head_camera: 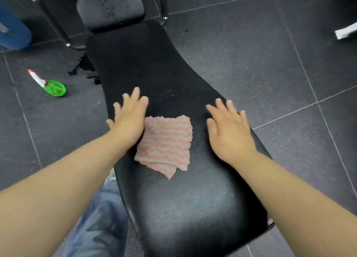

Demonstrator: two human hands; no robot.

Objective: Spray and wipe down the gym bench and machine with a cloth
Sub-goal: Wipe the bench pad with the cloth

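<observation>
Cloth: pink-and-white zigzag cloth (pixel 166 142), folded, flat on gym bench (pixel 154 63); midway between its left and right edges; one corner poking toward near end
Left hand: left hand (pixel 128 119) by left edge; fingers (pixel 135 94) straight, spread, gripping nothing; heel over cloth's left margin; touching or just above, cannot tell
Right hand: right hand (pixel 228 133) near right edge, just beside cloth, apart from it; fingers straight, spread, empty
Spray bottle: green spray bottle (pixel 50 83) on its side on floor (pixel 251 63), well off left edge
Step, judged: take up cloth, start wiping pad
Doing it well: flat palm on cloth; keep fold for a firm face; long overlapping strokes, left edge to right edge, far end toward near end; wrap over both side edges; turn to a fresh face when soiled
Hard to make out: pad wet or dry; faint pale specks beyond fingertips, droplets or scuffs, cannot tell
Cut off or hidden: near end of pad below frame; underside unseen; far upright pad (pixel 110 5) dark, blurred
</observation>
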